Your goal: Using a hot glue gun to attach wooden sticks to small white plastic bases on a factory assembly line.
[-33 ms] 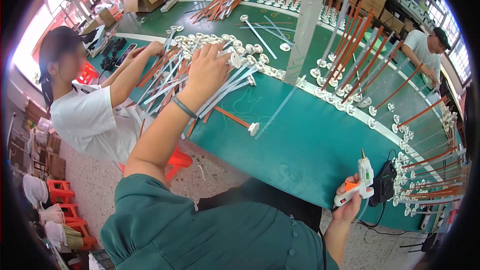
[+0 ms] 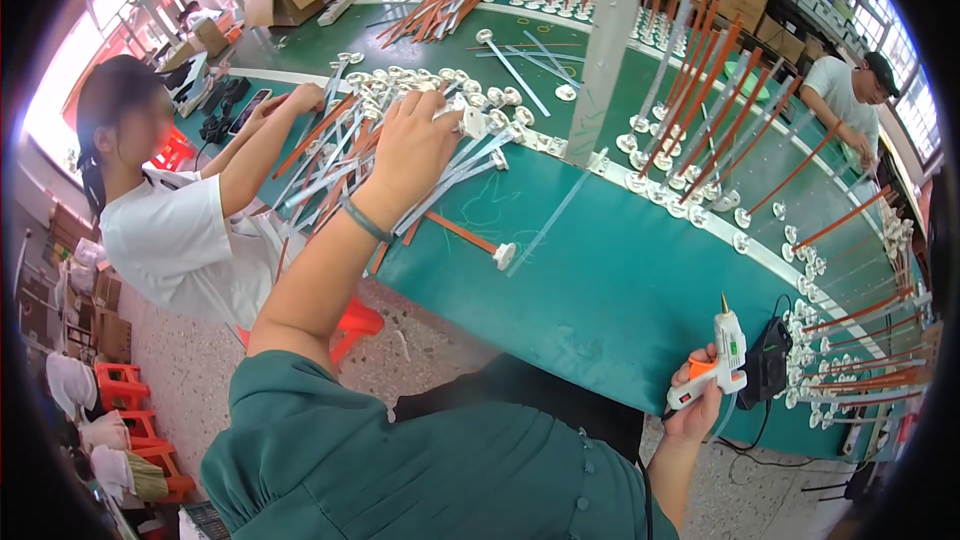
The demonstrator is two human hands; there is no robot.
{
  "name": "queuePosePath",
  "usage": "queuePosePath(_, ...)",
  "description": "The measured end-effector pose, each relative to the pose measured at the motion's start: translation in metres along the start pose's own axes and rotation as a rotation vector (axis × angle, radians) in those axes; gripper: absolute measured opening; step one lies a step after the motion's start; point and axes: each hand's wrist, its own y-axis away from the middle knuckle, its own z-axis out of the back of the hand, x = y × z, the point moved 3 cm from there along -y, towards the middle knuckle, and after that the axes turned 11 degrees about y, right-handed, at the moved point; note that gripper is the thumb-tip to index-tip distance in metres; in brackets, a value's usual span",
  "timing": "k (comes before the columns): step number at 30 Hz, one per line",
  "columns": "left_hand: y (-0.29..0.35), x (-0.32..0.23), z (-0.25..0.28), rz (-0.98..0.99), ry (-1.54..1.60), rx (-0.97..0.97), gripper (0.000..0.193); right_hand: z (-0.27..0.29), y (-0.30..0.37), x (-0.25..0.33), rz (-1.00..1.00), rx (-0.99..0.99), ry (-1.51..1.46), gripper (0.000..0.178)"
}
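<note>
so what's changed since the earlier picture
Nothing clearly, beyond a very slight shift of the whole view; nothing was visibly taken up or let go. The left hand stays at the pile of strips and white bases, and the right hand keeps its hold on the glue gun.

Light is bright and mostly even, with daylight from the windows at left (image 2: pixel 62 80) blown out to white and the paned window at right (image 2: pixel 895 25) glaring too. The tabletop (image 2: pixel 600 270) carries a soft, pale sheen, brighter in the middle than in its darker far part; shadows are faint. The glue gun (image 2: pixel 722 370), near right, is reasonably sharp, while the strips at far right (image 2: pixel 875 377) soften and smear toward the rim. Fisheye distortion bows the tabletop's edges, tilts the post (image 2: pixel 605 50) and leaves black corners.
</note>
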Motion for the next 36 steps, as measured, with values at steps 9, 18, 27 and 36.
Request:
queuePosePath(9,0.036,-0.178,0.023,-0.411,0.482,0.036,0.040,0.008,-0.002,-0.006,-0.004,0.012,-0.049,0.052)
queuePosePath(18,0.056,-0.241,-0.070,-0.187,0.849,0.184,0.049,0.003,0.002,-0.001,0.009,-0.017,-0.059,0.052)
queuePosePath(27,0.052,-0.226,-0.090,-0.004,1.131,0.129,0.016,0.006,0.001,-0.001,-0.016,0.013,-0.075,0.051)
queuePosePath(36,0.029,-0.225,-0.103,0.125,1.295,0.380,0.026,0.002,0.006,0.003,-0.060,-0.069,0.073,0.047)
